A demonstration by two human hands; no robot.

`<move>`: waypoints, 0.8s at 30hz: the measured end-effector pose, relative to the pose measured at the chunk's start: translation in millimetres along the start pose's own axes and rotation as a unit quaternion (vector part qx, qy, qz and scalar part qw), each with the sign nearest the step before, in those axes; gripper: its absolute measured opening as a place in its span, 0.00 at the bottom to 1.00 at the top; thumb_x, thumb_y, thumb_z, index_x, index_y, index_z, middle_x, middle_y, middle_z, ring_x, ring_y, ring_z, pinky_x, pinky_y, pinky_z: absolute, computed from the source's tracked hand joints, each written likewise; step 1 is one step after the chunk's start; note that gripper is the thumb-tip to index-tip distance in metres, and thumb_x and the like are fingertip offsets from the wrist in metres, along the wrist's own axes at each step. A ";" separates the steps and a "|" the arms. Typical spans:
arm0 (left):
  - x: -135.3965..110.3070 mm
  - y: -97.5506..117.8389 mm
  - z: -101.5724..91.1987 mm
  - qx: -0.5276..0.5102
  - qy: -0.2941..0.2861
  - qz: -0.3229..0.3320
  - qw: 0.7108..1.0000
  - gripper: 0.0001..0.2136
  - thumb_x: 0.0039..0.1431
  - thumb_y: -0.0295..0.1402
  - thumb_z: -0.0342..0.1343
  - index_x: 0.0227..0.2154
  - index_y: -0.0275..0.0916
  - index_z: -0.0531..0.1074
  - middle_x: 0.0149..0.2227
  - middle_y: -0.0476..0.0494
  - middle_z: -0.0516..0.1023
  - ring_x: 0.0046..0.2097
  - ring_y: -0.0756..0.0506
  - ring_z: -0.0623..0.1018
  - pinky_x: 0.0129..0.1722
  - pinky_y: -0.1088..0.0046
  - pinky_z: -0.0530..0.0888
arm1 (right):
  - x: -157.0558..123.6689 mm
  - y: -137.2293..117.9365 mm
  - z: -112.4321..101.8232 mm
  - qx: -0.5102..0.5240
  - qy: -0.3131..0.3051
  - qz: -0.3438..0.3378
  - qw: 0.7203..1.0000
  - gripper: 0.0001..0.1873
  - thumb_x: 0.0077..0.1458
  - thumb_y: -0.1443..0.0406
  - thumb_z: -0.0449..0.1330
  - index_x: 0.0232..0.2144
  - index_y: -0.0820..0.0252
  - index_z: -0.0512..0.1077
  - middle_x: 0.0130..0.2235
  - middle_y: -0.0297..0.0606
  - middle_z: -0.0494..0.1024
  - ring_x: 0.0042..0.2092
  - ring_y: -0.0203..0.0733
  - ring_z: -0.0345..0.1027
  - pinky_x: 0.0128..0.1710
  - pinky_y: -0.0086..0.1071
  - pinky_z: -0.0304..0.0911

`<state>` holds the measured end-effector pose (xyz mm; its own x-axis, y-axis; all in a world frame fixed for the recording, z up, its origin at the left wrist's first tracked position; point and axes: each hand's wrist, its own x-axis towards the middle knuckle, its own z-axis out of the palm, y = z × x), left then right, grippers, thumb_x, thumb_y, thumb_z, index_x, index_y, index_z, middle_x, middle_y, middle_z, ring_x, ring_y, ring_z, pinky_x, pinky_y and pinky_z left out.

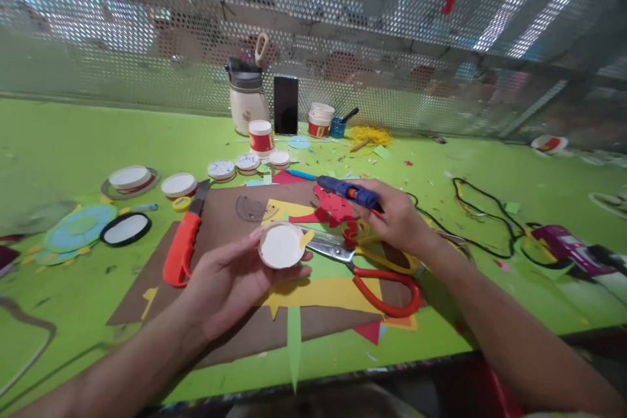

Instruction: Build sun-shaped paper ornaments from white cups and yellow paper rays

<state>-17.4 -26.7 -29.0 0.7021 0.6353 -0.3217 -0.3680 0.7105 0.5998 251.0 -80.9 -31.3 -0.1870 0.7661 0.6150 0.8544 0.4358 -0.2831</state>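
Observation:
My left hand (235, 287) holds a shallow white paper cup base (281, 245) between thumb and fingers, its round face turned up. A small yellow paper strip (307, 238) sticks out from its right rim. In my right hand (392, 219) is a blue hot glue gun (345, 191), pointing left over red paper scraps (333, 206). Below the hands lie red-handled scissors (386, 290), yellow-handled scissors (392, 260), and yellow paper (323, 292) on a brown board (230, 209). An orange-handled knife (183, 238) rests left of my left hand.
White-topped cup pieces (179, 185), a black-rimmed disc (126, 229) and blue paper rings (81, 225) lie left. Behind stand a white jug (249, 108), a phone (286, 104) and paper cups (320, 119). A black cord (482, 245) and purple power strip (571, 248) lie right.

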 end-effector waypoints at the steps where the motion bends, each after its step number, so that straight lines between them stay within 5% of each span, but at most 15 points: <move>1: -0.6 0.2 0.1 -0.002 0.002 0.001 1.000 0.12 0.58 0.30 0.51 0.40 0.32 0.77 0.43 0.31 0.80 0.44 0.31 0.78 0.51 0.38 0.68 | 1.8 5.6 3.3 -0.014 -0.014 -0.018 1.000 0.22 0.56 0.72 0.56 0.53 0.63 0.64 0.49 0.50 0.76 0.51 0.50 0.70 0.51 0.44 0.66; 8: -1.2 0.4 1.0 -0.016 -0.004 0.005 1.000 0.13 0.59 0.29 0.50 0.40 0.30 0.77 0.44 0.31 0.80 0.45 0.30 0.78 0.51 0.36 0.68 | 12.2 24.4 21.9 -0.055 -0.076 -0.092 0.991 0.19 0.57 0.70 0.56 0.52 0.65 0.66 0.48 0.53 0.76 0.51 0.52 0.70 0.50 0.48 0.67; 16: -1.3 -1.2 -4.1 -0.020 -0.030 -0.001 0.999 0.15 0.58 0.30 0.51 0.44 0.27 0.76 0.46 0.29 0.78 0.47 0.30 0.76 0.52 0.38 0.67 | 9.5 33.5 37.2 -0.028 -0.082 -0.054 0.995 0.19 0.54 0.73 0.57 0.49 0.62 0.69 0.48 0.49 0.78 0.52 0.50 0.70 0.53 0.47 0.63; 24: -2.6 -0.7 -1.7 -0.006 -0.029 -0.002 1.000 0.16 0.56 0.30 0.53 0.44 0.26 0.76 0.45 0.29 0.79 0.47 0.30 0.76 0.51 0.40 0.70 | 0.4 19.0 21.2 -0.015 -0.122 -0.032 0.992 0.27 0.48 0.75 0.58 0.52 0.61 0.67 0.52 0.50 0.73 0.56 0.53 0.63 0.56 0.52 0.58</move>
<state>-20.1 -28.3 -29.8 0.7372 0.6146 -0.2807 -0.3730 0.7166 0.5894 256.9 -62.3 -52.1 -0.3495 0.8307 0.4333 0.8505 0.4753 -0.2252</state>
